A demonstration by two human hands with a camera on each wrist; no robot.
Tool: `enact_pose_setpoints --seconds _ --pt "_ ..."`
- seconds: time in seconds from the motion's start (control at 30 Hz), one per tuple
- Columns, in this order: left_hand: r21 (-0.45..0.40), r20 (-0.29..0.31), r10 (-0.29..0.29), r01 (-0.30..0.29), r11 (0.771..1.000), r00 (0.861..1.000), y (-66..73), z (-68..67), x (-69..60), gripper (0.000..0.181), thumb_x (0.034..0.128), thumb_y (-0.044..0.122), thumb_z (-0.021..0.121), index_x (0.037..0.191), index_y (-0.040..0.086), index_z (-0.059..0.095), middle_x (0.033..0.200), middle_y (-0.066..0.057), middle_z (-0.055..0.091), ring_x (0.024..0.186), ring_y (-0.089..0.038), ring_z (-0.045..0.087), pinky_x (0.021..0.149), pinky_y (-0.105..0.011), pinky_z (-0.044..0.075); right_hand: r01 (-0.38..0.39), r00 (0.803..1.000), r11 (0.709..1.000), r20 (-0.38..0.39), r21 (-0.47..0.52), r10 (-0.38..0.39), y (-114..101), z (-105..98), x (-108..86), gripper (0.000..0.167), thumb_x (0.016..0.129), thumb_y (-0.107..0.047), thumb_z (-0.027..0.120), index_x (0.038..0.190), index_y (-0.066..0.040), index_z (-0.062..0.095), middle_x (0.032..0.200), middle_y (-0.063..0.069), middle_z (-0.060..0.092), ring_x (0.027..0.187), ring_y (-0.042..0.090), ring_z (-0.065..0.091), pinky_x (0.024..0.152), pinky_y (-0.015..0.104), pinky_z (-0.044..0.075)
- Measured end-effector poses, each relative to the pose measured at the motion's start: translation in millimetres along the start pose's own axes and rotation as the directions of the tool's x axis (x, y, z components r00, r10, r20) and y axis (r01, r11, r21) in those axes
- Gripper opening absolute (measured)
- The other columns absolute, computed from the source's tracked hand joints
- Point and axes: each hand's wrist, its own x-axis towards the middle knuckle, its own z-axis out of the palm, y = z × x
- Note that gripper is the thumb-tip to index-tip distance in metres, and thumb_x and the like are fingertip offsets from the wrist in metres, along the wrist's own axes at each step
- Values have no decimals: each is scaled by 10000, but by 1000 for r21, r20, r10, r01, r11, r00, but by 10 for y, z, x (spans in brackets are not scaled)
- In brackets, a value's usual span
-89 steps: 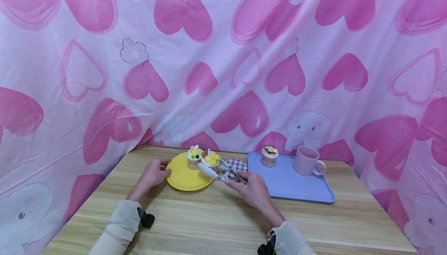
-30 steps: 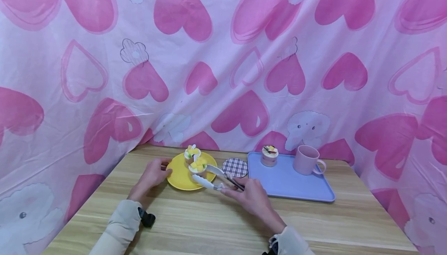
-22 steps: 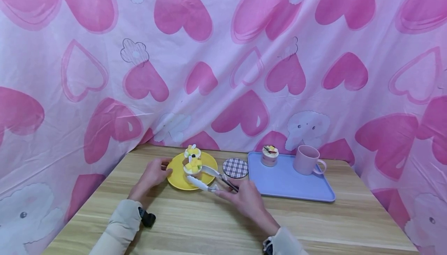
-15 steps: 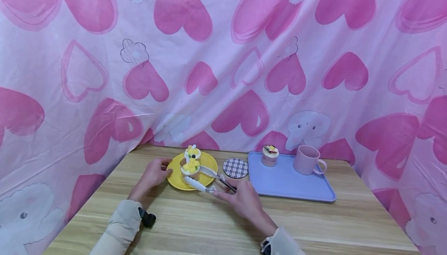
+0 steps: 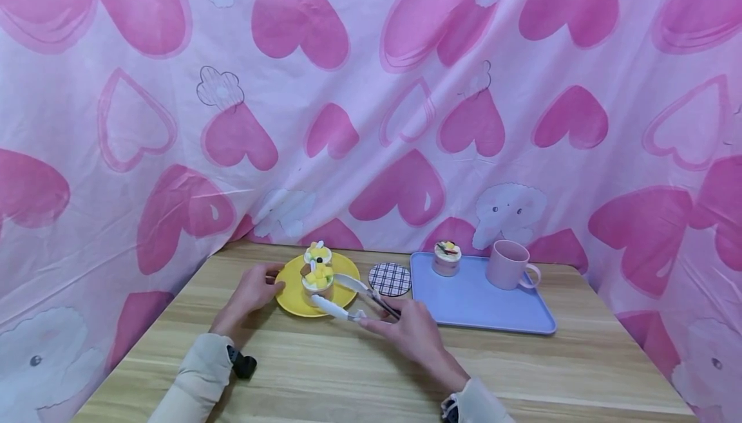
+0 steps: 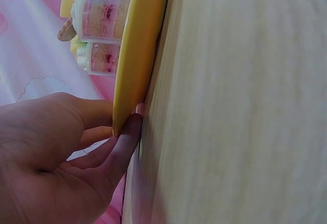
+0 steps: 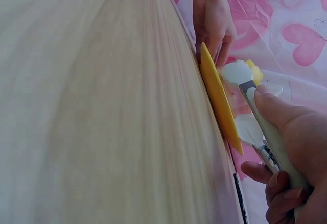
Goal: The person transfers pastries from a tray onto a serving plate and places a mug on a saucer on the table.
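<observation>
At the left of the table, my left hand (image 5: pixel 255 289) pinches the rim of a round yellow plate (image 5: pixel 290 297), thumb above and fingers beneath, as the left wrist view shows. Two fruit-topped cake cups stand on the plate: a front cake cup (image 5: pixel 318 279) and, partly hidden behind it, a rear cake cup (image 5: pixel 317 253). My right hand (image 5: pixel 410 329) grips a pair of tongs (image 5: pixel 371 294) with white scalloped tips. Those tips lie spread on either side of the front cup; whether they touch it is unclear. In the left wrist view the front cup (image 6: pixel 107 12) sits upright.
Right of the plate lies a round checked coaster (image 5: pixel 390 279). Beyond it, a blue tray (image 5: pixel 487 310) carries another cake cup (image 5: pixel 447 259) and a pink mug (image 5: pixel 510 265). A pink heart-patterned curtain (image 5: pixel 400 197) hangs behind the wooden table (image 5: pixel 324 371).
The front cake cup, between the tongs, has moved left from the plate's right edge to in front of the rear cup. Lately the tongs have barely shifted. The left hand stays on the rim.
</observation>
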Motion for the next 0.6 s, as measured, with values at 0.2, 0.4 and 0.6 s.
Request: enact_pose_setpoints --seconds 0.2,0.4,0.6 --pt "7 -5 6 -6 1000 1000 5 0 2 486 997 42 711 1451 -97 608 1355 -311 694 1226 -442 707 1024 -516 627 -4 1000 1000 -16 -10 4 74 -77 -32 697 774 -751 836 1236 -230 825 796 -186 692 634 58 457 510 215 363" --pt "2 1 -1 1 1000 1000 -8 12 5 491 999 45 712 1457 -95 603 1358 -305 693 1223 -433 706 1020 -507 630 -36 999 999 -17 2 36 165 -165 -67 745 764 -738 852 1287 -209 809 792 -158 690 634 71 473 509 216 376" --pt "-5 4 -17 17 1000 1000 -10 12 8 497 1005 46 706 1469 -90 594 1370 -304 684 1222 -429 701 1017 -509 632 -44 998 999 -37 28 45 281 -264 -84 739 762 -694 882 1298 -191 804 806 -165 713 701 61 555 566 198 439"
